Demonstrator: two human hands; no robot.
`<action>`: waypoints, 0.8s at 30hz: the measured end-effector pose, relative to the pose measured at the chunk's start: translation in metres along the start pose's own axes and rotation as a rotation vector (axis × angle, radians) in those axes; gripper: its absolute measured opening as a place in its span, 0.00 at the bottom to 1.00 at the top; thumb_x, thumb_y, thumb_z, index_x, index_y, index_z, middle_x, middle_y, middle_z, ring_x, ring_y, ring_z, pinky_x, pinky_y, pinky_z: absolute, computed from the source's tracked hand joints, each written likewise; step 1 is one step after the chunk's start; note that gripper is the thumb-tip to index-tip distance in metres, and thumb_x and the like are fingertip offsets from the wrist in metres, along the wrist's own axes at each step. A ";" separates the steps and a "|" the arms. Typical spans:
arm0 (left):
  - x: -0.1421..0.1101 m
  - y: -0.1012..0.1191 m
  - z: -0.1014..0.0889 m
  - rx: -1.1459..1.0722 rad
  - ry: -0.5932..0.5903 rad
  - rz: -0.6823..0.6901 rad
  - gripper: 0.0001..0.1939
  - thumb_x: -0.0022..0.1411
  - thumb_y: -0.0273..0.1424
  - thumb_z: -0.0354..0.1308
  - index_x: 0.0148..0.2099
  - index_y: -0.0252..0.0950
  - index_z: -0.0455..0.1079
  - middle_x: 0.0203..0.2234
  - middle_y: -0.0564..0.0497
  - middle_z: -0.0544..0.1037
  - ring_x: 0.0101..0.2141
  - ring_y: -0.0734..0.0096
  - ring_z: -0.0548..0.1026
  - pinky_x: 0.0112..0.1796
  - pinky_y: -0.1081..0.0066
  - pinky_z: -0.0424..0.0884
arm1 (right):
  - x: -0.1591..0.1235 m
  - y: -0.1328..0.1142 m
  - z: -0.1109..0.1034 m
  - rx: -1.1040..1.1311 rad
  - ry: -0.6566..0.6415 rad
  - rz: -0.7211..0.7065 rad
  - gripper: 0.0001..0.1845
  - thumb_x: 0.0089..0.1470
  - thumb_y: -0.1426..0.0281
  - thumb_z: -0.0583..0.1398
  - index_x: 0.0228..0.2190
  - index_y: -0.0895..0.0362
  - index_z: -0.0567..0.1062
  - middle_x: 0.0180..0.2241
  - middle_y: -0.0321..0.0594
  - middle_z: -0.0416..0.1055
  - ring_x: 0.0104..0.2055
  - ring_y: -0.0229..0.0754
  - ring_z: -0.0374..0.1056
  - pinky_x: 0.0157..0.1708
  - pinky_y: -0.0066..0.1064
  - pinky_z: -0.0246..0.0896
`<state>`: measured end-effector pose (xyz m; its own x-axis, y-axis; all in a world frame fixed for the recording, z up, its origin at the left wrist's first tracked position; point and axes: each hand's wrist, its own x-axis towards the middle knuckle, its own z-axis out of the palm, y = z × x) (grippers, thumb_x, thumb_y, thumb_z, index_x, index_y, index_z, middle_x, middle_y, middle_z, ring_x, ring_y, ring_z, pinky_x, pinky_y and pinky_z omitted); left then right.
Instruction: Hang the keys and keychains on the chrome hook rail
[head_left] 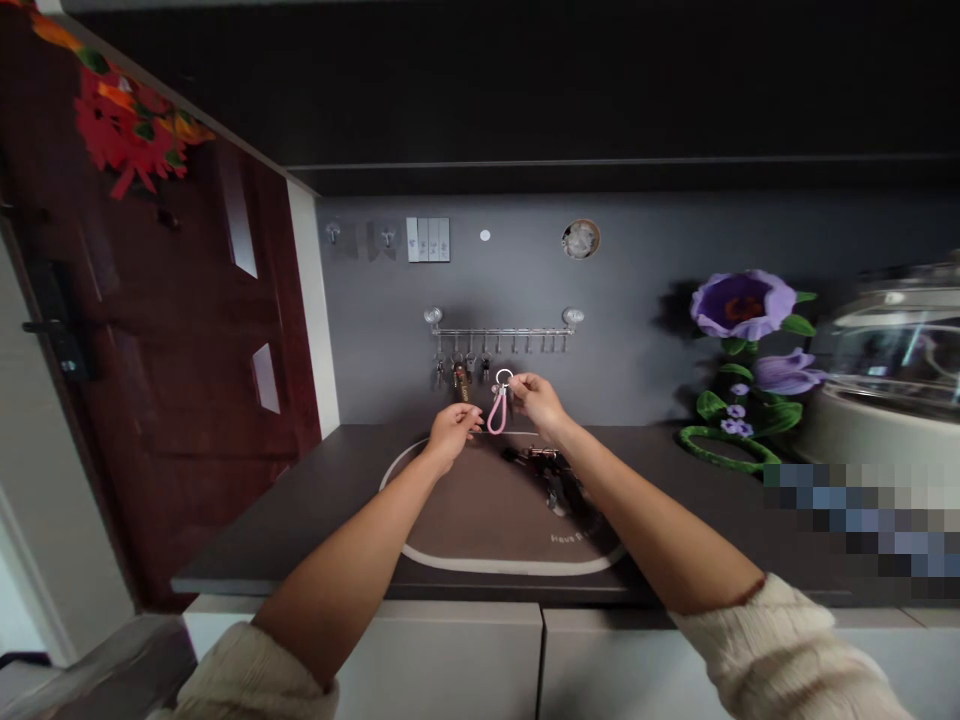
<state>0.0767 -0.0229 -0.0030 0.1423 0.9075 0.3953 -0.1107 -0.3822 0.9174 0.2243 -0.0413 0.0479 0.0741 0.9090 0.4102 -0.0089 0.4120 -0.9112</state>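
My right hand [536, 402] pinches a keyring with a pink strap loop [498, 411] by its metal ring, just below the hook rail [506, 331]. The loop hangs down in front of the grey wall. Just left of the loop, my left hand [454, 434] has its fingertips pressed together; I cannot make out anything between them. Several keys hang from the rail's left hooks, one with a brown tag [462, 385]. On the brown mat [480, 520] below, a dark bunch of keys [555, 480] lies partly hidden behind my right forearm.
A purple knitted flower [742, 305] with green leaves stands at the right, beside a white appliance with a clear lid [900, 350]. A dark red door [217, 400] is at the left. A black shelf [525, 90] overhangs the counter [315, 510].
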 end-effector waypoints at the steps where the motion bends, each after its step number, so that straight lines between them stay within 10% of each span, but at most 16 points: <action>1: 0.000 0.000 0.000 0.001 -0.001 0.002 0.11 0.48 0.34 0.55 0.31 0.32 0.66 0.23 0.50 0.72 0.22 0.80 0.67 0.22 0.78 0.60 | 0.004 -0.002 0.000 0.006 0.014 0.003 0.06 0.45 0.68 0.54 0.24 0.58 0.63 0.21 0.33 0.63 0.22 0.30 0.60 0.26 0.25 0.58; 24: 0.003 -0.008 0.002 0.066 -0.018 0.030 0.10 0.49 0.34 0.53 0.31 0.32 0.66 0.22 0.50 0.71 0.21 0.80 0.66 0.21 0.79 0.58 | 0.074 -0.005 0.016 0.028 0.295 0.127 0.07 0.47 0.76 0.53 0.20 0.61 0.67 0.15 0.37 0.65 0.16 0.31 0.60 0.19 0.26 0.62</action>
<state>0.0799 -0.0173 -0.0093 0.1573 0.8923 0.4231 -0.0505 -0.4206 0.9058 0.2140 0.0248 0.0831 0.3567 0.8972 0.2603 -0.0642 0.3016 -0.9513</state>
